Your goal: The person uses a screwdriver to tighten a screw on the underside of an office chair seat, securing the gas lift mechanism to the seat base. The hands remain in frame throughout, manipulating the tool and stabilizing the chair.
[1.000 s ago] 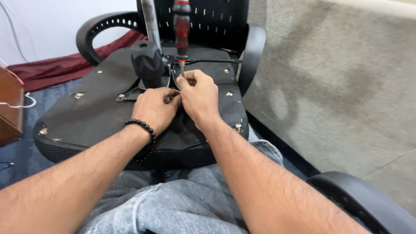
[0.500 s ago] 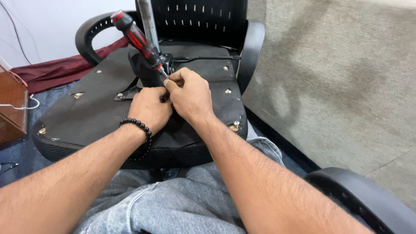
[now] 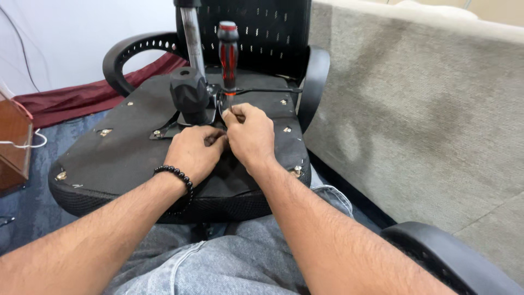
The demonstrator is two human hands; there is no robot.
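Both fists sit knuckles-up on the flipped chair seat (image 3: pixel 120 158). Right hand (image 3: pixel 252 135) pinches the upright red-black screwdriver (image 3: pixel 228 54) low down, mid-seat; left hand (image 3: pixel 195 153) curls tight beside, contents hidden.

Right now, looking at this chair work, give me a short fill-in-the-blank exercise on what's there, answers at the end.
1. The screwdriver has a red and ____ handle.
2. The beaded bracelet sits on the ____ wrist.
3. The chair seat lies with its ____ facing up.
4. The right hand grips the screwdriver's ____, below the handle.

Answers: black; left; underside; shaft
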